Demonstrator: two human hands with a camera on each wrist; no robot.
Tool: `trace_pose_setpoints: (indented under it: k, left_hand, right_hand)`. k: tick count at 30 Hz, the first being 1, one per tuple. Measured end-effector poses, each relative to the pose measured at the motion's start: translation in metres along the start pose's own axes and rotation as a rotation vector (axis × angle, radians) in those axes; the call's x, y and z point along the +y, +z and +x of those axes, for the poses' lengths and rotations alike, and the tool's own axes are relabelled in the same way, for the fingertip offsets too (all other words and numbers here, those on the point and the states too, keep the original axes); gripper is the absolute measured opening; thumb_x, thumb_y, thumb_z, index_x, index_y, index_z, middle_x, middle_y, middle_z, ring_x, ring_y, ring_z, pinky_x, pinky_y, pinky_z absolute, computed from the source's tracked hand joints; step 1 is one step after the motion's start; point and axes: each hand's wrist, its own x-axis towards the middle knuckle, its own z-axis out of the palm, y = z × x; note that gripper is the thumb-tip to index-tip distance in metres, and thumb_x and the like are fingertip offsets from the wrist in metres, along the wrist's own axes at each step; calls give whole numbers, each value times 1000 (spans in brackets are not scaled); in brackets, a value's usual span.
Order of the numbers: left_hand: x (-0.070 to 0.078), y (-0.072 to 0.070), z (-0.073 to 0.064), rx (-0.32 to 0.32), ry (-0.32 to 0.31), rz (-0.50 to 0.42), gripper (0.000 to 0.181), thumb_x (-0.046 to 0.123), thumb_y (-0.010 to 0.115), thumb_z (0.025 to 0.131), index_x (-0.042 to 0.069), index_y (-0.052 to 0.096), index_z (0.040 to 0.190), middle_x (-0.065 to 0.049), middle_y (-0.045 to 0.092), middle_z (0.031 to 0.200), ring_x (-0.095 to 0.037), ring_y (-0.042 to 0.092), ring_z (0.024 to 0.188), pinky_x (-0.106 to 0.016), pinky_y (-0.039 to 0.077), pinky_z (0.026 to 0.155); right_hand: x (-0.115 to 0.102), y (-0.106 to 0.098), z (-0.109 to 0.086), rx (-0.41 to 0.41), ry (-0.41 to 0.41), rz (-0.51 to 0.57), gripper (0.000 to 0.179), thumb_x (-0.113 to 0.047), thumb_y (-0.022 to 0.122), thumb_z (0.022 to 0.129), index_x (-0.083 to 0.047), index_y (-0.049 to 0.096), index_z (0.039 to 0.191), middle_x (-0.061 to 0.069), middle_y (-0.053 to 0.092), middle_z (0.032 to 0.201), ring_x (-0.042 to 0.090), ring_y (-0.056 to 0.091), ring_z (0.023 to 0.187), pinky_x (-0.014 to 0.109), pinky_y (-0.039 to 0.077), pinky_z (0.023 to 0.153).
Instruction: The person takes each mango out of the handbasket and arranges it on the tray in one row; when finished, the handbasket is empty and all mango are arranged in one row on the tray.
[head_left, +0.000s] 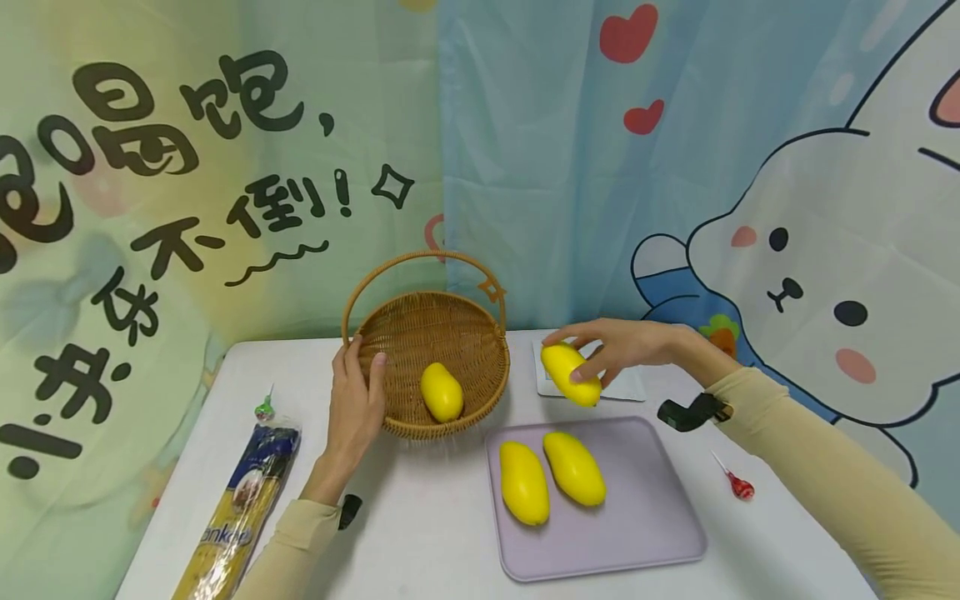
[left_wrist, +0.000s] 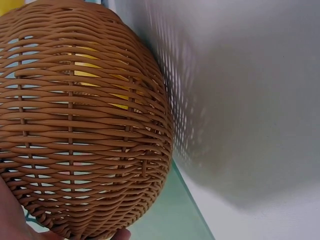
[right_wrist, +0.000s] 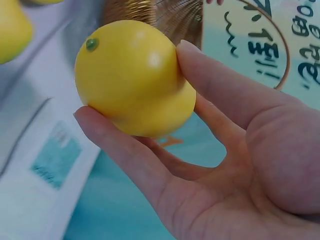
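Observation:
My right hand (head_left: 626, 346) pinches a yellow mango (head_left: 567, 373) between thumb and fingers, in the air above the far edge of the tray. The right wrist view shows the same mango (right_wrist: 132, 80) end-on, with a green stem spot. At the left side of a brown wicker basket (head_left: 397, 325), my left hand (head_left: 356, 400) grips the rim. The basket tilts so its inside faces me, and one mango (head_left: 441, 392) lies in it. Close up in the left wrist view is the basket's woven side (left_wrist: 85, 125); yellow shows through its gaps.
A pale purple tray (head_left: 637, 533) bears two mangoes (head_left: 524, 483). Behind it lies a flat white packet (head_left: 626, 387). A noodle pack (head_left: 240, 508) and a green lollipop (head_left: 265, 408) lie at left, a red lollipop (head_left: 741, 486) at right. A printed curtain (head_left: 525, 167) hangs behind the table.

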Motion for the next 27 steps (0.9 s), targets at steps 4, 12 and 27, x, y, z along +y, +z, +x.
trace_pose_setpoints:
  k: [4, 12, 27]
  left_hand:
    - [0, -1, 0, -3, -5, -4, 71, 57, 32, 107, 13, 23, 161, -22, 21, 164, -44, 38, 144, -61, 37, 112]
    - [0, 1, 1, -2, -3, -6, 70, 56, 34, 107, 12, 23, 161, -22, 21, 163, -43, 37, 145, -60, 35, 114]
    - [1, 0, -1, -8, -9, -4, 70, 56, 32, 107, 14, 22, 162, -21, 20, 164, -43, 37, 145, -59, 36, 115]
  right_hand:
    - [32, 12, -14, 62, 38, 32, 72, -33, 75, 93, -28, 41, 156, 18, 27, 164, 42, 31, 147, 44, 58, 91]
    - [81, 42, -34, 140, 50, 98, 70, -31, 74, 94, -23, 42, 155, 27, 30, 160, 44, 43, 136, 43, 60, 87]
    - [126, 93, -29, 215, 93, 186, 71, -29, 74, 94, -18, 40, 156, 30, 35, 153, 36, 53, 121, 45, 59, 85]
